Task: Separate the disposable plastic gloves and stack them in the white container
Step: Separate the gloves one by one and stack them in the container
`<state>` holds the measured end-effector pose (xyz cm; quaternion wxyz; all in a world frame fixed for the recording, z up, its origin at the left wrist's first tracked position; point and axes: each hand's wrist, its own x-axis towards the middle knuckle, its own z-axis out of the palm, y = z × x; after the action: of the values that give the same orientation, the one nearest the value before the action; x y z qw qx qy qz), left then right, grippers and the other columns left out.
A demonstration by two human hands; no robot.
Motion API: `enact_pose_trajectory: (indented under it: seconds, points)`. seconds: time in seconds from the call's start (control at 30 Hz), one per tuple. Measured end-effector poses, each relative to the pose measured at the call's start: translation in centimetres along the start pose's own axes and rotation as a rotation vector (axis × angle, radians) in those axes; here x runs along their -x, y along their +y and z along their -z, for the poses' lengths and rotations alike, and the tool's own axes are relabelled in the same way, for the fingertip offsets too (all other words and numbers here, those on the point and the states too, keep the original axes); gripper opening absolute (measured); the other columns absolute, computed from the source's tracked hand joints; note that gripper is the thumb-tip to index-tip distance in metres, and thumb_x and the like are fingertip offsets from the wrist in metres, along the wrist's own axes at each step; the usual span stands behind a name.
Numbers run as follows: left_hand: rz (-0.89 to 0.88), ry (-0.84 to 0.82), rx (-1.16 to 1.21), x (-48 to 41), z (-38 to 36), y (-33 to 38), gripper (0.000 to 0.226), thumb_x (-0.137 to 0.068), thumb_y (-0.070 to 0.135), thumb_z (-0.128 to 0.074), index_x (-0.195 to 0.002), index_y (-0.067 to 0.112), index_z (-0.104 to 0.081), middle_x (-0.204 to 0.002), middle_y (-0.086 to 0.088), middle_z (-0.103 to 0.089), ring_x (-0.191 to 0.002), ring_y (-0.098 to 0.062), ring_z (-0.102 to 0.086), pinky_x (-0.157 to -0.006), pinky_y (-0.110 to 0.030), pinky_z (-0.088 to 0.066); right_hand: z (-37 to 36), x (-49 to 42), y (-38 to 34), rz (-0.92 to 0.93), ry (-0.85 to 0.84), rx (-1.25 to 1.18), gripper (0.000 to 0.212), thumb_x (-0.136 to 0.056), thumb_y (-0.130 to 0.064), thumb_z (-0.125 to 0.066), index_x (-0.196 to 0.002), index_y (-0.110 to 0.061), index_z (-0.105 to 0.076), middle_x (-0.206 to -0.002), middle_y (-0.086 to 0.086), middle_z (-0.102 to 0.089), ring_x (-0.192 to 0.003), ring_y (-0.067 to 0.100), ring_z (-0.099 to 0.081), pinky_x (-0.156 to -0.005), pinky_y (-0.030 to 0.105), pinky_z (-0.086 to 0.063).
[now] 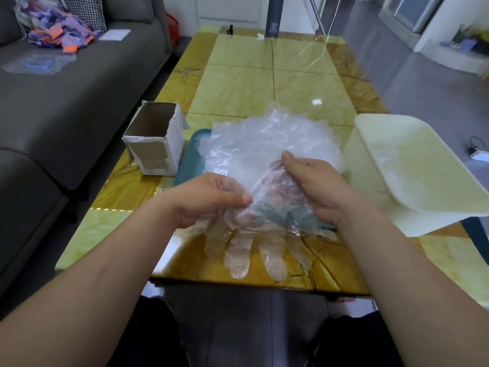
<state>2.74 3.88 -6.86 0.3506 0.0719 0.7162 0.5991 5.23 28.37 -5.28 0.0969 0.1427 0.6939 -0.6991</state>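
A heap of clear disposable plastic gloves [267, 139] lies on a teal tray [189, 160] in the middle of the table. My left hand [209, 198] pinches the cuff of a clear glove [254, 247] whose fingers hang down toward me over the table's front edge. My right hand [315, 184] grips the same bunch of plastic from the right, thumb on top. The white container [412, 165] stands at the right, tilted toward me, with a few clear gloves inside.
An open cardboard box [153, 141] stands left of the tray. A grey sofa [66, 102] with scraps of purple and orange material runs along the left. A dark cylinder [274, 17] stands at the table's far end. The yellow table [264, 83] stretches ahead.
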Motion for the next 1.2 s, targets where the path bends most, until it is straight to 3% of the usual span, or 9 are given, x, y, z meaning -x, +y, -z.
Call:
enact_pose_trajectory:
  seconds: [0.1, 0.27, 0.4, 0.6, 0.77, 0.9, 1.0, 1.1, 1.2]
  points:
    - [-0.04, 0.107, 0.074, 0.1, -0.1, 0.4, 0.027, -0.087, 0.025, -0.084, -0.104, 0.006, -0.077, -0.094, -0.013, -0.074, -0.081, -0.022, -0.068, -0.076, -0.034, -0.055, 0.7, 0.7, -0.7, -0.081, -0.044, 0.055, 0.067, -0.074, -0.066, -0.083, -0.114, -0.012, -0.077, -0.112, 0.015, -0.078, -0.106, 0.033, -0.075, -0.101, 0.051, -0.057]
    - [0.015, 0.162, 0.215, 1.1, -0.6, 1.2, 0.039, -0.083, 0.038, -0.082, -0.115, 0.016, -0.078, -0.116, -0.004, -0.076, -0.104, -0.022, -0.069, -0.082, -0.039, -0.057, 2.0, 2.3, -1.1, -0.122, -0.178, 0.089, 0.025, -0.097, -0.028, -0.072, -0.11, -0.007, -0.075, -0.093, 0.009, -0.077, -0.081, 0.021, -0.077, -0.073, 0.039, -0.062]
    - [0.049, 0.074, 0.421, 1.8, -2.4, 2.3, 0.033, -0.092, 0.019, -0.069, -0.124, 0.009, -0.072, -0.122, -0.012, -0.076, -0.108, -0.029, -0.075, -0.075, -0.039, -0.064, 2.6, 2.7, -1.8, -0.038, -0.095, 0.121, 0.018, -0.099, -0.027, -0.07, -0.101, -0.009, -0.074, -0.068, 0.001, -0.064, -0.059, 0.014, -0.061, -0.053, 0.028, -0.054]
    - [-0.04, 0.142, 0.332, -0.7, -6.5, 7.6, 0.018, -0.104, 0.009, -0.058, -0.118, 0.005, -0.07, -0.111, -0.019, -0.077, -0.103, -0.032, -0.076, -0.085, -0.051, -0.064, 4.9, 2.8, -5.2, 0.033, 0.077, 0.148, 0.023, -0.097, -0.026, -0.072, -0.102, -0.004, -0.07, -0.082, 0.015, -0.064, -0.076, 0.031, -0.066, -0.081, 0.058, -0.061]
    - [-0.067, -0.011, 0.321, -4.2, -12.3, 13.5, 0.018, -0.108, 0.008, -0.049, -0.101, 0.011, -0.065, -0.104, -0.014, -0.077, -0.092, -0.028, -0.078, -0.082, -0.042, -0.063, 11.7, 3.7, -8.5, 0.051, 0.214, 0.18, 0.013, -0.1, -0.024, -0.068, -0.099, -0.011, -0.065, -0.079, 0.016, -0.064, -0.063, 0.027, -0.062, -0.054, 0.033, -0.056]
    - [-0.042, 0.01, 0.248, -6.6, -18.0, 16.5, 0.013, -0.106, 0.003, -0.052, -0.105, 0.003, -0.064, -0.086, -0.015, -0.074, -0.073, -0.025, -0.076, -0.074, -0.038, -0.065, 16.9, 5.0, -9.2, -0.007, 0.327, 0.284, 0.026, -0.104, -0.019, -0.06, -0.081, -0.011, -0.053, -0.051, 0.006, -0.055, -0.033, 0.012, -0.051, -0.038, 0.018, -0.042]
    - [-0.014, 0.047, 0.136, -7.4, -21.2, 17.6, 0.013, -0.105, 0.011, -0.057, -0.112, 0.0, -0.059, -0.094, -0.024, -0.074, -0.076, -0.031, -0.073, -0.09, -0.047, -0.061, 19.9, 4.7, -8.9, -0.093, 0.417, 0.463, 0.028, -0.1, -0.008, -0.056, -0.074, 0.002, -0.057, -0.049, 0.014, -0.059, -0.046, 0.024, -0.059, -0.053, 0.027, -0.051]
    - [-0.063, 0.175, -0.101, -8.1, -21.6, 17.5, 0.022, -0.099, 0.02, -0.067, -0.108, 0.0, -0.064, -0.101, -0.023, -0.076, -0.069, -0.028, -0.073, -0.073, -0.041, -0.065, 20.9, 3.9, -8.9, -0.142, 0.444, 0.612, 0.027, -0.095, -0.008, -0.052, -0.096, 0.014, -0.068, -0.074, 0.028, -0.073, -0.062, 0.042, -0.072, -0.068, 0.048, -0.064]
    - [-0.102, 0.251, -0.264, -8.1, -20.7, 17.1, 0.028, -0.1, 0.025, -0.065, -0.106, -0.003, -0.069, -0.09, -0.019, -0.077, -0.063, -0.026, -0.072, -0.064, -0.036, -0.066, 20.5, 2.9, -8.9, -0.17, 0.448, 0.697, 0.027, -0.091, -0.003, -0.047, -0.097, 0.013, -0.068, -0.07, 0.027, -0.073, -0.068, 0.041, -0.076, -0.083, 0.057, -0.062]
